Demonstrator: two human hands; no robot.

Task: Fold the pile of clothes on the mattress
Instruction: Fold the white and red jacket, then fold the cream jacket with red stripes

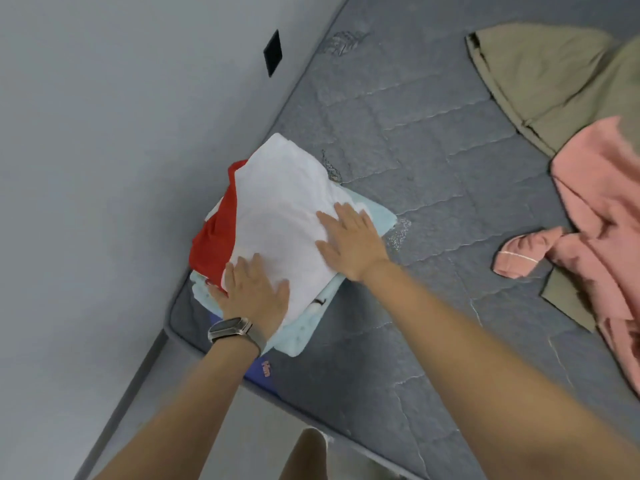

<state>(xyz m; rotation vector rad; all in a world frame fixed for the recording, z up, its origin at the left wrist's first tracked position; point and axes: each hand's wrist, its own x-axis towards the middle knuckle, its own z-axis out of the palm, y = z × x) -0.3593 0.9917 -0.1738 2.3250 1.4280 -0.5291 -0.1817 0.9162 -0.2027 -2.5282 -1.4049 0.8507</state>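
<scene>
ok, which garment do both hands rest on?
The white one, top of the folded stack by the wall. Left hand and right hand lie flat on it. The red, pink and khaki ones go untouched.

A plain pale grey wall (104,133) carries a small black rectangular plate (273,53); its grey skirting (138,375) runs alongside.

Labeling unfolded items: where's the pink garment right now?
In the head view, the pink garment lies crumpled at the right edge of the mattress, overlapping the olive-tan garment, well apart from the folded stack.
</scene>
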